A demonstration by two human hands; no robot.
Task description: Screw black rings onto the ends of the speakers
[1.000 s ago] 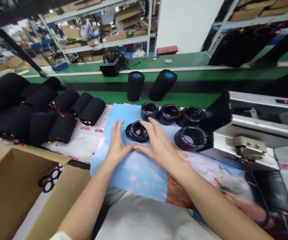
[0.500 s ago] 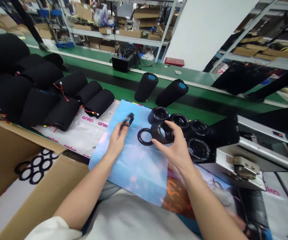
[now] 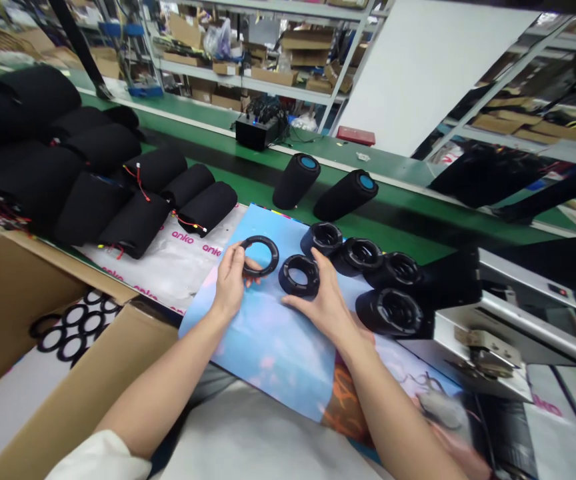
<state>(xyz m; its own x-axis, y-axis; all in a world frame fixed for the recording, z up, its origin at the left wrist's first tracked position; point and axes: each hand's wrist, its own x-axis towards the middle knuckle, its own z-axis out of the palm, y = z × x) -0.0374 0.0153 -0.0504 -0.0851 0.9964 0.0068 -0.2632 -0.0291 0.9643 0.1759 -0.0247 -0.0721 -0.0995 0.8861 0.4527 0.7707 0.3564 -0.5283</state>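
My left hand [image 3: 231, 283] holds a flat black ring [image 3: 259, 256] by its near-left edge, just above the blue printed sheet [image 3: 263, 333]. My right hand [image 3: 324, 303] rests on a thicker black round housing [image 3: 299, 274] that sits on the sheet, fingers curled around its right side. Behind and to the right lie three more black round housings [image 3: 363, 255], touching one another in a row.
A cardboard box [image 3: 28, 320] with several flat black rings [image 3: 68, 323] stands at the near left. Black fabric-covered cylinders [image 3: 133, 200] are stacked at the left. Two upright black speakers [image 3: 295, 181] stand on the green conveyor [image 3: 248, 173]. A grey metal press [image 3: 498, 320] fills the right.
My left hand has turned the ring flat and moved it left of the housing. My right hand has lowered the housing onto the sheet. The view has shifted slightly.
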